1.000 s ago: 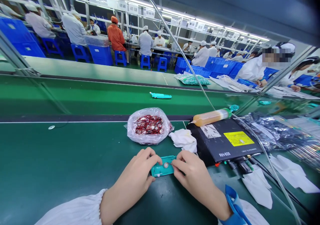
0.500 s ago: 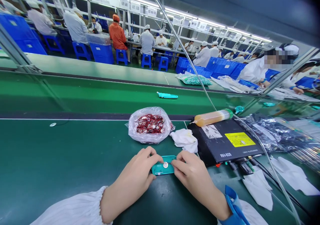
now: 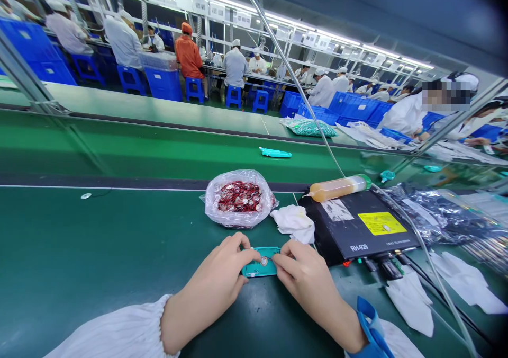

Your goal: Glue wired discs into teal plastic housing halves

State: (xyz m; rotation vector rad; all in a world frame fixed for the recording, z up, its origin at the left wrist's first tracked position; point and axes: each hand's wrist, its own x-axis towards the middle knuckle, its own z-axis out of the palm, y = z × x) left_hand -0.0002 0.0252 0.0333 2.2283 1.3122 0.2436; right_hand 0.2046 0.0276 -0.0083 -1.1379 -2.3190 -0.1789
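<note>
A teal plastic shell (image 3: 260, 269) lies between my hands near the front of the green bench, with a small round silver disc (image 3: 264, 261) inside it. My left hand (image 3: 222, 273) grips the shell's left end between thumb and fingers. At the right end, my right hand (image 3: 304, 276) pinches the shell's edge, its fingertips partly hidden. Just beyond, a clear plastic bag (image 3: 212, 209) stands open, full of red wires with silver discs (image 3: 240, 196). A crumpled white cloth (image 3: 292, 221) sits right of the bag.
At the right are a black box (image 3: 341, 231) marked RH-928, an amber tube (image 3: 337, 188) on it, cables, plastic bags and white cloths. A teal part (image 3: 275, 152) lies on the green belt (image 3: 159, 154). A lone disc (image 3: 85, 196) is at left. People sit beyond.
The teal part on the belt has moved right. Both hands keep hold of the shell, and the disc inside has shifted very slightly. The camera view has shifted a little.
</note>
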